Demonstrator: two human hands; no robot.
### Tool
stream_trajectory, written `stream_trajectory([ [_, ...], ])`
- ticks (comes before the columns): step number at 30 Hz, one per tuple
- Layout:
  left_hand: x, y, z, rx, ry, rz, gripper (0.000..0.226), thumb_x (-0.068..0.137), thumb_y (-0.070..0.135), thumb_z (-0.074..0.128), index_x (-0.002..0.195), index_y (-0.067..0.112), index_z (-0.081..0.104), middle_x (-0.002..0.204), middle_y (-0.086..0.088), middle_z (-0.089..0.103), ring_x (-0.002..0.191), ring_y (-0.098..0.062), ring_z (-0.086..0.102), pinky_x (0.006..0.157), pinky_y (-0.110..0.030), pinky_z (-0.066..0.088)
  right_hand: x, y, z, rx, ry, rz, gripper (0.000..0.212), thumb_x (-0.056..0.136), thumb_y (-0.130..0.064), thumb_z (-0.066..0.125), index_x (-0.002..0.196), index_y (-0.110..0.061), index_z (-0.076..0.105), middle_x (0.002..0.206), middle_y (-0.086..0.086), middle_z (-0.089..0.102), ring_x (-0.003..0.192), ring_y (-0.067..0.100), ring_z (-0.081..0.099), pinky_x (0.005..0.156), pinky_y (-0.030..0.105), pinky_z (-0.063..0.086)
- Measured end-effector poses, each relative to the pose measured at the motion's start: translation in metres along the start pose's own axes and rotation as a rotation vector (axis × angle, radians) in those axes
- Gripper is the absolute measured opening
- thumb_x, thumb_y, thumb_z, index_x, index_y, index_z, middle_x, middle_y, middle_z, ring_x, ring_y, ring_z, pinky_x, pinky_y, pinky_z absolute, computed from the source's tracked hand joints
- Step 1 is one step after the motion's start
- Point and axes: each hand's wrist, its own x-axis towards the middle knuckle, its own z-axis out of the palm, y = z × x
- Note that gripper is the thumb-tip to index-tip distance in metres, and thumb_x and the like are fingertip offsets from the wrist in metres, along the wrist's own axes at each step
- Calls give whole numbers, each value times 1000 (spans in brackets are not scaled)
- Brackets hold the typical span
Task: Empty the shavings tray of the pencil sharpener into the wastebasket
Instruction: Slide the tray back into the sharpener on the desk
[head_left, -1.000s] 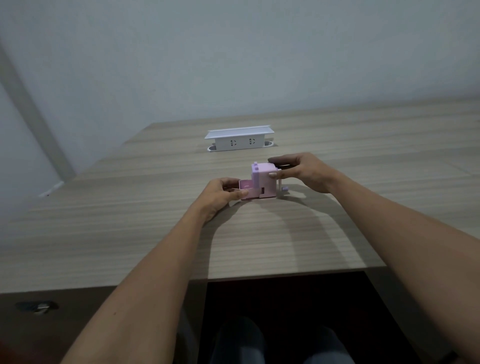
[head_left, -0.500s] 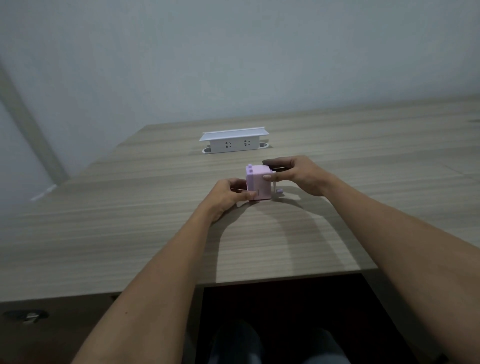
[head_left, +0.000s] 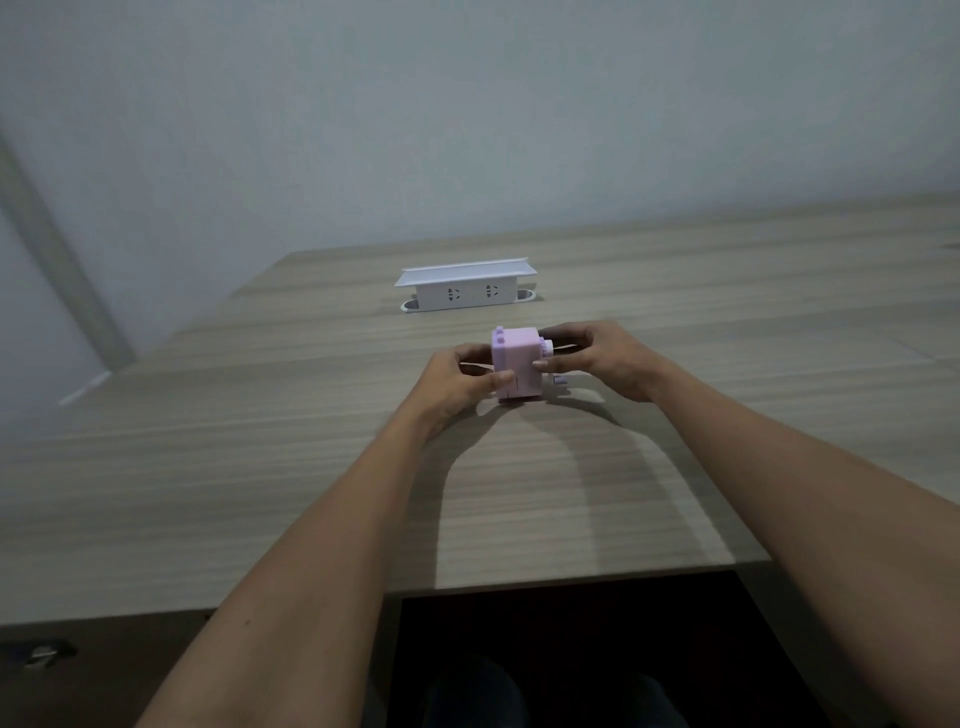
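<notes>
On the wood-grain table (head_left: 260, 467), at six o'clock of the white socket box (head_left: 462, 291), the small lilac plastic pencil sharpener (head_left: 517, 366) sits clasped by left hand (head_left: 457, 382) and right hand (head_left: 605, 358), seemingly light, rigid, best gripped by its flat sides.

Small boxy plastic pencil sharpener (head_left: 515, 362): pale lilac-pink all over, crank knob (head_left: 559, 381) a shade more lavender. Wide laminate desk (head_left: 260, 467): grey-beige wood grain, fine streaks running lengthwise. Pop-up plastic socket box (head_left: 465, 287) toward far edge: white, dark slot marks. Wall (head_left: 467, 104): plain pale grey-blue. Under-desk space: near black.
</notes>
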Motion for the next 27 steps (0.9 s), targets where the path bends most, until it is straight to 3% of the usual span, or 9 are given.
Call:
stream_trajectory([
  [3,17,7,-2,4,13,5,54,79,13,83,130,9,66,116,-7,76,107,-24,72,97,-40,58,15,-4,-8,7,5,-12,52,78,0,80,128,-7,68,115,7,76,105,15,72,87,22,56],
  [8,57,22,-4,62,6,46,55,82,11,80,134,7,63,123,-8,72,112,-22,69,98,-36,54,49,-4,-26,12,23,-33,53,79,-1,80,130,-6,66,119,10,74,107,18,71,84,21,58],
  [13,109,24,-9,107,2,52,57,82,16,80,136,10,62,125,-5,71,114,-21,67,100,-37,52,92,2,-45,4,31,-49,52,82,0,76,132,-7,64,118,8,74,97,11,71,76,16,56],
  [18,163,23,-9,109,-8,62,52,83,8,78,132,6,63,119,-5,71,102,-16,67,83,-20,55,139,21,-66,11,51,-63,52,83,-2,76,132,-5,64,121,8,73,102,13,71,82,20,55],
  [22,199,12,-1,112,3,27,55,83,8,78,135,4,61,127,-10,69,109,-19,65,90,-26,56,167,37,-78,8,61,-63,52,84,-1,75,134,-4,62,122,10,72,104,16,70,83,20,57],
  [25,217,3,8,101,12,19,56,85,5,74,138,4,57,128,-9,67,109,-20,66,70,-16,53,185,50,-88,1,73,-47,52,84,-2,75,134,-5,62,124,13,71,107,19,68,90,34,58],
  [27,227,-4,13,84,27,22,50,88,1,71,136,0,58,116,-7,67,91,-11,67,60,-9,52,195,58,-92,-4,77,-38,50,84,-1,75,133,-4,62,123,16,70,104,18,67,92,40,56],
])
